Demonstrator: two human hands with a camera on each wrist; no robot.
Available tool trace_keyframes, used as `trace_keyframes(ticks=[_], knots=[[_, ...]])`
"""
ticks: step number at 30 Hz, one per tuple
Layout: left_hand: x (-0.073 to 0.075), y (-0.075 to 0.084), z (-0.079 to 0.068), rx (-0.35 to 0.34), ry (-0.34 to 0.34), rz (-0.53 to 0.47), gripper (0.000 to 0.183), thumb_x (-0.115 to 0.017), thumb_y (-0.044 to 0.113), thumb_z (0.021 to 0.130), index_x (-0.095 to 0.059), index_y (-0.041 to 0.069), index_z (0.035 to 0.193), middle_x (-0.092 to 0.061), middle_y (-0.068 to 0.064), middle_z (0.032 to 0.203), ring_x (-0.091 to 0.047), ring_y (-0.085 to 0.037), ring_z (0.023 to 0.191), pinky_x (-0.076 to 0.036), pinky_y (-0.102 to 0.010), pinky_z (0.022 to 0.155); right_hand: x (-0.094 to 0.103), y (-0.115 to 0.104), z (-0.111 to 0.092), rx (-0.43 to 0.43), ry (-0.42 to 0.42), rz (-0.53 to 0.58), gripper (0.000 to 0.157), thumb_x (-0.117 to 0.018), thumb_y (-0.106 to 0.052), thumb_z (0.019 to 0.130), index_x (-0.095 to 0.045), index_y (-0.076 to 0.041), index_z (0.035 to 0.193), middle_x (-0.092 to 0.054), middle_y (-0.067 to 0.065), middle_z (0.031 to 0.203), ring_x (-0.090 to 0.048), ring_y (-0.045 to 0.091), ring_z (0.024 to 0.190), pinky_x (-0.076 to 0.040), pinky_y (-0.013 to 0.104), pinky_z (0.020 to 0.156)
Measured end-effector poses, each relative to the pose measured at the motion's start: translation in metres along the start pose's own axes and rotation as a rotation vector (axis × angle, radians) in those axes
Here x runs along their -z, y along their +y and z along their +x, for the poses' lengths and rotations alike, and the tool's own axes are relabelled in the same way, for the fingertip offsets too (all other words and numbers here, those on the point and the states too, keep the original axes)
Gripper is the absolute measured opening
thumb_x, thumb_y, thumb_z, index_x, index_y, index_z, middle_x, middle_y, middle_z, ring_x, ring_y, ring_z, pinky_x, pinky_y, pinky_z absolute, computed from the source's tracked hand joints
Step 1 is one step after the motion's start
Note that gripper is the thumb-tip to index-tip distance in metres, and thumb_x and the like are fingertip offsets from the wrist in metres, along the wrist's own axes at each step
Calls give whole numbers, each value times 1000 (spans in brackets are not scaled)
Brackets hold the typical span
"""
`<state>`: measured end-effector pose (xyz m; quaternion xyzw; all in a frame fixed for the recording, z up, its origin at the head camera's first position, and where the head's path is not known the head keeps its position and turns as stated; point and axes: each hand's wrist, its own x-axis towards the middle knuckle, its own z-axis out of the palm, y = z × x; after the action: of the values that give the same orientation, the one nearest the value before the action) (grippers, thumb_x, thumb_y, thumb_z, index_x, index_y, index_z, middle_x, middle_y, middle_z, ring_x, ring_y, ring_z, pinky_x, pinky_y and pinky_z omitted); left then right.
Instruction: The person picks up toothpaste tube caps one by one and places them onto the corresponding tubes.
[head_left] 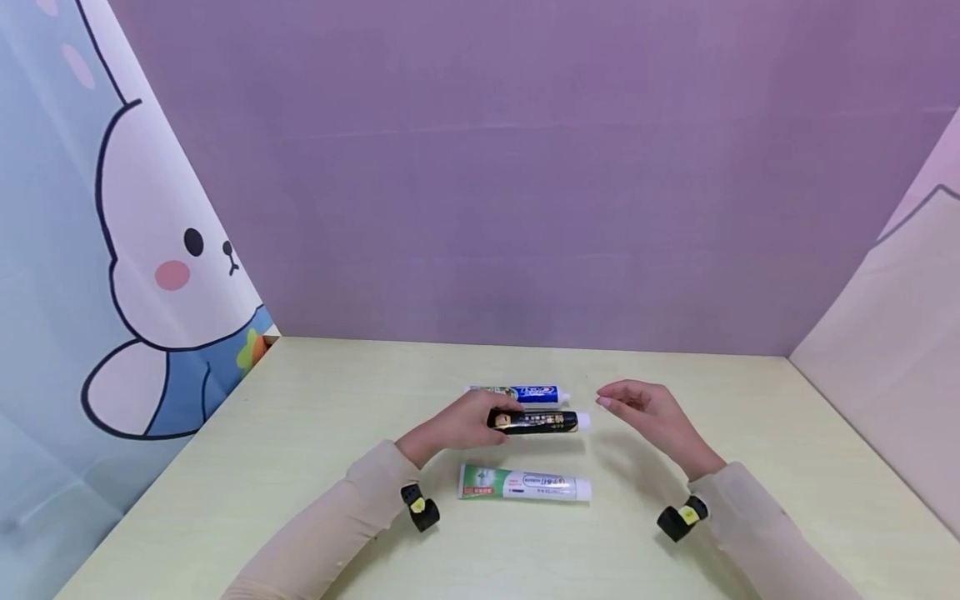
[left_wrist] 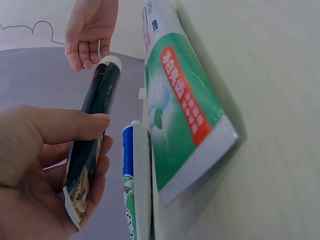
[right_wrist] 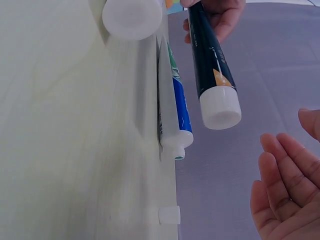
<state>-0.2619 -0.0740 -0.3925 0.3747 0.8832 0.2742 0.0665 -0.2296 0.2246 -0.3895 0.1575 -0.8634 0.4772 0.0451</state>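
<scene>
My left hand (head_left: pixel 468 419) grips a black toothpaste tube (head_left: pixel 543 422) by its crimped end, above the table. The tube's white cap (right_wrist: pixel 220 107) is on and points right. My right hand (head_left: pixel 651 412) hovers to the right of that cap, apart from it, fingers relaxed and holding nothing. Behind the black tube lies a blue and green toothpaste tube (head_left: pixel 536 394); its bare nozzle (right_wrist: pixel 179 153) shows in the right wrist view. Nearer me a green and white toothpaste tube (head_left: pixel 525 483) lies flat, with its white cap (right_wrist: pixel 132 19) on.
A loose white cap (right_wrist: pixel 169 215) stands on the pale table (head_left: pixel 337 375), off the blue tube's nozzle end. A purple panel (head_left: pixel 525 208) rises along the table's far edge. Cartoon-printed cloth (head_left: pixel 172 208) hangs at the left, and a pale cloth (head_left: pixel 892 333) at the right.
</scene>
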Motion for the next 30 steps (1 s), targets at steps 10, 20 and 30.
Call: trace_keyframes(ticks=[10,20,30], knots=[[-5,-2,3,18,-19,6,47,-70,5,80,-59,6,126,-61,-8,127,-53,-23,121,-41,-38,101,2,3,2,-2,-2,-9,30,-64,-24,91,-66,0,109,-67,18,105,-61,8,82,-50,23,72],[-9,-7,7,37,-42,5,45,-69,6,82,-59,7,126,-60,-7,128,-52,-23,122,-41,-38,102,-2,4,9,-7,-20,-32,32,-63,-27,91,-65,-2,110,-68,15,106,-61,22,87,-49,23,73],[-15,-13,9,64,-74,-52,44,-71,5,79,-61,7,122,-62,-5,122,-55,-20,114,-43,-32,98,0,12,14,-13,-5,-56,29,-63,-25,91,-66,-2,108,-68,19,104,-63,27,89,-49,22,73]])
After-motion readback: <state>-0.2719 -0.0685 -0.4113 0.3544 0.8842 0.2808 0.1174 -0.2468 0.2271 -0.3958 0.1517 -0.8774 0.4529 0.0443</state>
